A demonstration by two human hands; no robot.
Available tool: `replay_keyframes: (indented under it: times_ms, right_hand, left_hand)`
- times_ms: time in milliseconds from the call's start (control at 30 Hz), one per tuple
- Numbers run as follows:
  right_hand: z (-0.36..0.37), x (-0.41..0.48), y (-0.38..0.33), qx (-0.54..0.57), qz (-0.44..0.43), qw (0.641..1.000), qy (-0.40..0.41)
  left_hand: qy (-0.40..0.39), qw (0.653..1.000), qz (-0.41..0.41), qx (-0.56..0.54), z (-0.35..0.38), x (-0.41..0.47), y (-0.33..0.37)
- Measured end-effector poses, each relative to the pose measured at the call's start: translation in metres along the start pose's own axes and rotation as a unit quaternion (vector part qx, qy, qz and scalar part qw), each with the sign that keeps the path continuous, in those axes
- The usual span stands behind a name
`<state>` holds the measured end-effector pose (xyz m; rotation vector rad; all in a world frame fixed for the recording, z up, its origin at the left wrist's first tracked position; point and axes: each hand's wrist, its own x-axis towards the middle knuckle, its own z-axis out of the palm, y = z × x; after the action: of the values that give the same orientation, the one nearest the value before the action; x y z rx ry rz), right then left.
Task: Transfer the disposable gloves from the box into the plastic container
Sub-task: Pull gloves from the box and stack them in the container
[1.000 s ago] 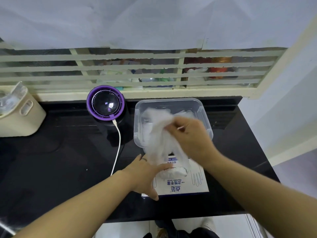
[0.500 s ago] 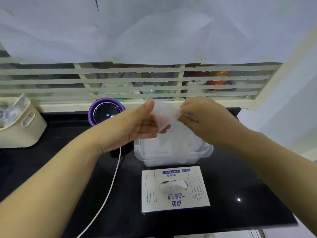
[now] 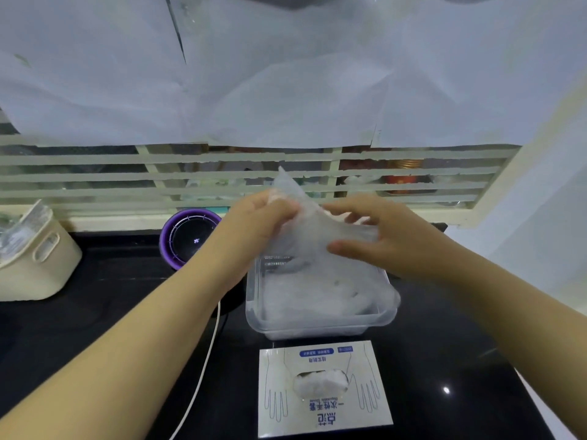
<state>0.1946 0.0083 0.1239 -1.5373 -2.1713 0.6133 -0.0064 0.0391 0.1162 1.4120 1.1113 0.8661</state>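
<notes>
Obs: glove (image 3: 317,230) is spread above the container (image 3: 317,327). Your left hand (image 3: 263,217) pinches one edge and your right hand (image 3: 381,242) holds the other between thumb and fingers. Thin clear film, so expect it near weightless, limp, clingy and easily torn. Take it lightly by an edge. A heap (image 3: 317,290) lies in the container. The box (image 3: 324,414) sits nearer you on the desk (image 3: 111,312).

The worktop (image 3: 111,328) is glossy black. Near its front edge the box (image 3: 324,419) is white, with blue lettering and thin blue outline drawings of hands. The gloves (image 3: 319,382) in its opening are milky white. The raised glove (image 3: 305,223) is translucent white and the plastic container (image 3: 317,328) is clear. By the back edge the round device (image 3: 187,239) has a purple rim, a black face and a white cable (image 3: 206,363). At the left edge stands a cream basket (image 3: 35,268).
</notes>
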Motion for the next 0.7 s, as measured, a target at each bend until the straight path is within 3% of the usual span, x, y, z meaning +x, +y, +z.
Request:
replay_keyframes:
  times_ms: [100,133,233,300,367,433,500,567,633,700]
  right_hand:
    - [0.010,0.006,0.024,0.211,0.166,0.962,-0.056]
    - [0.016,0.007,0.031,0.300,0.223,0.924,-0.074]
    - [0.040,-0.001,0.046,0.544,0.349,0.757,-0.096]
    - [0.049,-0.007,0.045,0.638,0.371,0.670,-0.086]
    - [0.053,-0.006,0.050,0.713,0.324,0.622,-0.027]
    - [0.049,0.001,0.060,0.701,0.265,0.660,0.049]
    - [0.041,0.009,0.063,0.590,0.262,0.755,0.117]
    - [0.040,0.014,0.070,0.431,0.260,0.855,0.124]
    - [0.044,0.016,0.080,0.270,0.237,0.929,0.090]
    - [0.055,0.019,0.090,0.138,0.222,0.963,0.057]
  left_hand:
    - [-0.029,0.985,-0.032,-0.164,-0.004,0.006,0.001]
    - [-0.043,0.979,-0.030,-0.199,-0.005,0.008,0.000]
    - [-0.072,0.955,-0.017,-0.286,-0.008,0.011,-0.005]
    - [-0.077,0.945,-0.028,-0.316,-0.010,0.016,-0.011]
    - [-0.077,0.947,-0.033,-0.310,-0.012,0.018,-0.020]
    - [-0.054,0.959,-0.042,-0.274,-0.013,0.019,-0.028]
    - [0.002,0.979,-0.078,-0.188,-0.011,0.023,-0.039]
    - [0.059,0.989,-0.130,-0.048,-0.008,0.028,-0.054]
    - [0.028,0.975,-0.150,0.164,-0.007,0.031,-0.071]
    - [-0.032,0.930,-0.153,0.334,-0.005,0.028,-0.084]
